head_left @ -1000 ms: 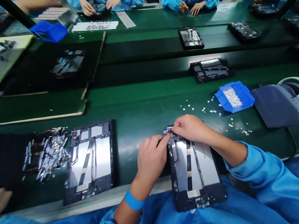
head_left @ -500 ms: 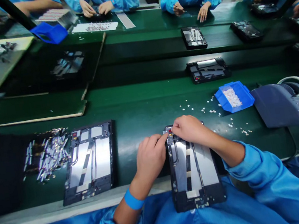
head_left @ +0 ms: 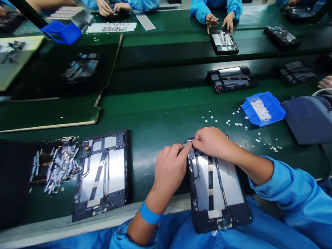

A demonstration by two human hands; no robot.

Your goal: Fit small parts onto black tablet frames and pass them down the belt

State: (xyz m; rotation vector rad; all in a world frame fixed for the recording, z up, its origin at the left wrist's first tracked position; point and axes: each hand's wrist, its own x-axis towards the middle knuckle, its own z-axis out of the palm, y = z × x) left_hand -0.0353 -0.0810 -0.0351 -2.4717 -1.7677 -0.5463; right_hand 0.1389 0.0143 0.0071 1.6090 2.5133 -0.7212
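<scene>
Opened tablet seen at lower centre of frame; upper-left corner touched by left hand, index finger extended, grip cannot be told. Right hand placed at upper edge, fingers drawn together; whether anything is pinched, hidden. Second tablet laid on green surface at left, beside metallic strips. Blue tray with white bits set at right.

Smooth, glossy, metal-look device panels

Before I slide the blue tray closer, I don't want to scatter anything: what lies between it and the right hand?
In the head view, small scattered white pieces lie on the green table between the right hand and the blue tray.
</scene>
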